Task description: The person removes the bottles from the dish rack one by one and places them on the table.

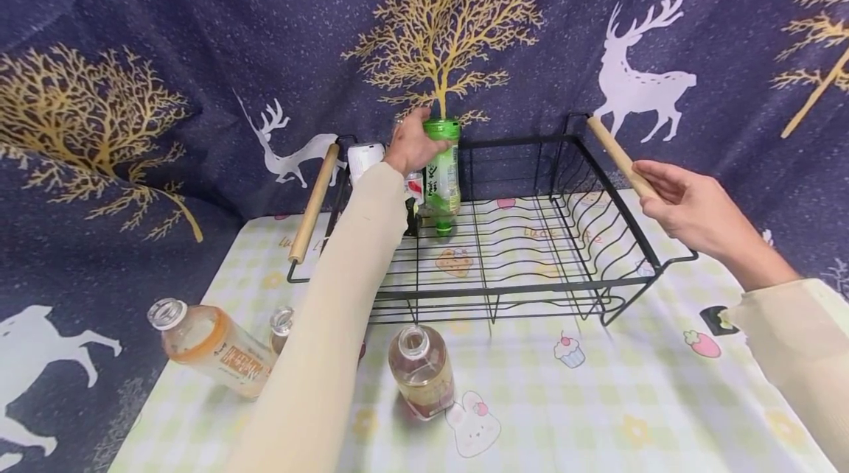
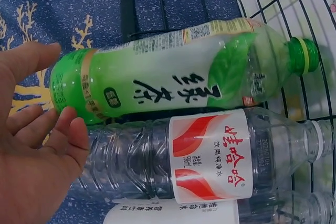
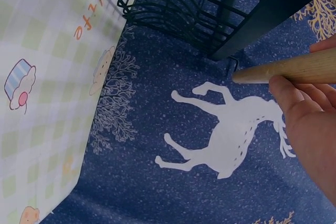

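Observation:
A green tea bottle [image 1: 442, 171] stands upside down in the black wire dish rack [image 1: 530, 285], its green cap [image 2: 303, 56] down at the wires. My left hand [image 1: 411, 140] holds its base, thumb on one side and curled fingertips on the other. Beside it in the left wrist view lie a clear water bottle [image 2: 131, 156] with a red and white label and a white-labelled bottle [image 2: 173, 212], also inverted. With my right hand [image 1: 690, 211] I grip the rack's right wooden handle [image 1: 620, 156], thumb against the wood [image 3: 294, 71].
A second wooden handle [image 1: 315, 204] is on the rack's left side. In front stand uncapped bottles: one orange-labelled [image 1: 219, 348], one with a brownish tint [image 1: 421, 373], and another [image 1: 281, 326] partly behind my left sleeve. Dark patterned fabric [image 1: 298, 31] hangs behind the checked tablecloth [image 1: 564, 414].

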`<state>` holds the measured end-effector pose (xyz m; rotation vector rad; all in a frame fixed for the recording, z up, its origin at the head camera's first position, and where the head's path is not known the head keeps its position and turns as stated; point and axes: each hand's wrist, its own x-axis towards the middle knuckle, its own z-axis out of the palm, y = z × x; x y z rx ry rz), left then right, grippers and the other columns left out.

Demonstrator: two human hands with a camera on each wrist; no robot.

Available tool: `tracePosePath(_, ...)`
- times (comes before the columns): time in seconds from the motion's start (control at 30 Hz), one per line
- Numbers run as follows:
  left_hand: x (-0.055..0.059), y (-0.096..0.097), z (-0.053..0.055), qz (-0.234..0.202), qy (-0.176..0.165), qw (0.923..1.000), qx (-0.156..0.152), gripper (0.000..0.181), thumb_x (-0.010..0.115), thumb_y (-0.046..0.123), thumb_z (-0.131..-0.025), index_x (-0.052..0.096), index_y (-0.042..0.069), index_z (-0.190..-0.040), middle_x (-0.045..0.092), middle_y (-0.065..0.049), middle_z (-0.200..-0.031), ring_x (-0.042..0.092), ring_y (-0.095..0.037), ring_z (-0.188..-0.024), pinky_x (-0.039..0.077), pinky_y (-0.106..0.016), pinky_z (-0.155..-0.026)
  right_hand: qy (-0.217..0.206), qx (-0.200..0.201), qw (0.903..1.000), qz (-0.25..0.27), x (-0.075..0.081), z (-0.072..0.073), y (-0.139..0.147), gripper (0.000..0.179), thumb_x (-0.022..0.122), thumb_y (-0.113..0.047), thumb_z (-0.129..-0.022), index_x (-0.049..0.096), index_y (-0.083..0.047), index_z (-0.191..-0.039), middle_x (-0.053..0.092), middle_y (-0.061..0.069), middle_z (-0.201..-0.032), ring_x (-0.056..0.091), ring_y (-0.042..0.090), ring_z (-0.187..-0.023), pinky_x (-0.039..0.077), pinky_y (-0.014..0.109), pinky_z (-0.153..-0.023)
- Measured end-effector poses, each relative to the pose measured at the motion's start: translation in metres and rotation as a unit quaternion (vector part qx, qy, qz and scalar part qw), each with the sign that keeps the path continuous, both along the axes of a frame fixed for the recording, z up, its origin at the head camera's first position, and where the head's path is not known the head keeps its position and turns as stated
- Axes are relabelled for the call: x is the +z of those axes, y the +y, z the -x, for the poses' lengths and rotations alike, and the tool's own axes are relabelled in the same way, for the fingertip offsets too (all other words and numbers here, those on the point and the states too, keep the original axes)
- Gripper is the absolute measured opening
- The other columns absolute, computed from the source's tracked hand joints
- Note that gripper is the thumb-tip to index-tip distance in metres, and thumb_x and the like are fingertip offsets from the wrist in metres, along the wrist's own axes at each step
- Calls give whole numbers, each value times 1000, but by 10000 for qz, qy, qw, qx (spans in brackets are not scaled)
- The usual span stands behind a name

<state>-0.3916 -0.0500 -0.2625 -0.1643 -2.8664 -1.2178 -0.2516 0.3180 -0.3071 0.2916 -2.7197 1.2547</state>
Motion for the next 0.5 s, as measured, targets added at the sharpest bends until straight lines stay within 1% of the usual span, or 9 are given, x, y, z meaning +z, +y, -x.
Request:
tracePosePath(0.1,0,1,0,206,144,9997,-17,74,72,21,-94,32,13,-155,39,-3,-156,44,-21,-134,42,-29,-108,8,-7,10000,1,0,0,0,56,55,-6,-100,37,1,-152,41,28,-148,42,-27,-102,42,12,-57)
tracePosePath(0.2,1,1,-1,378,259,9989,-87,68,69,23,-96,34,15,-154,42,0,-154,38,-19,-140,37,-30,-112,-14,-1,10000,27,0,0,0,56,54,-4,-99,37,1,-152,41,29,-148,42,-27,-101,42,13,-57)
tracePosePath(0.33,1,1,-3,454,415,9979,-198,62,67,23,-98,38,17,-152,46,1,-149,37,-18,-140,37,-32,-112,-3,14,10000,19,-1,1,0,55,53,-3,-99,37,2,-152,42,30,-147,41,-28,-100,42,13,-56)
tracePosePath(0.4,1,0,-4,419,492,9976,-233,59,66,24,-98,41,17,-151,48,0,-146,37,-18,-139,38,-32,-111,31,6,10000,-1,-1,1,0,55,54,-4,-99,38,2,-151,43,30,-146,41,-28,-99,42,12,-57)
tracePosePath(0.5,0,-1,-6,260,693,9969,-249,54,67,24,-98,46,16,-147,52,-2,-139,42,-20,-134,40,-35,-107,93,2,9999,-39,-1,1,0,55,54,-5,-99,38,3,-151,43,30,-146,41,-27,-101,42,8,-62)
